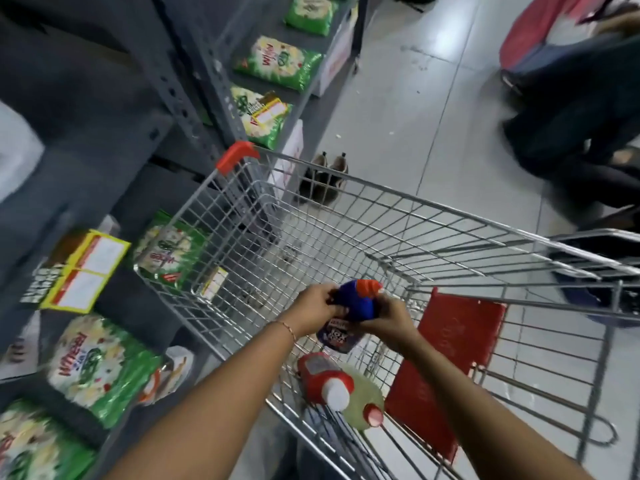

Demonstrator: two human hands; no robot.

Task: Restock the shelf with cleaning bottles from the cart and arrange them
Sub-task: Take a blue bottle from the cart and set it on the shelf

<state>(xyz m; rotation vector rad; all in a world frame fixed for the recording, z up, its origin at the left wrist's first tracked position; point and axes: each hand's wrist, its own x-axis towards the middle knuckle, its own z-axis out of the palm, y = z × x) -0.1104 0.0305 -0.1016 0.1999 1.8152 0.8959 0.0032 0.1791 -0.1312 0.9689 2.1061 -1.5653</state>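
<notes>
— Which step is this?

— Pick-up: the left hand [317,308] and right hand [388,320] both clasp the blue bottle [351,311] above the cart [346,209].

— Which way does it point?

— Red cap away from the wrists, long axis tilted, base toward the person. Next, I'd say, carry it to the shelf [114,150] left of the hands and stand it upright.

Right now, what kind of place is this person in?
Probably a shop or supermarket aisle. A silver wire shopping cart stands beside grey metal shelves stocked with green packets, and both hands hold a blue cleaning bottle with an orange cap over the cart.
</notes>
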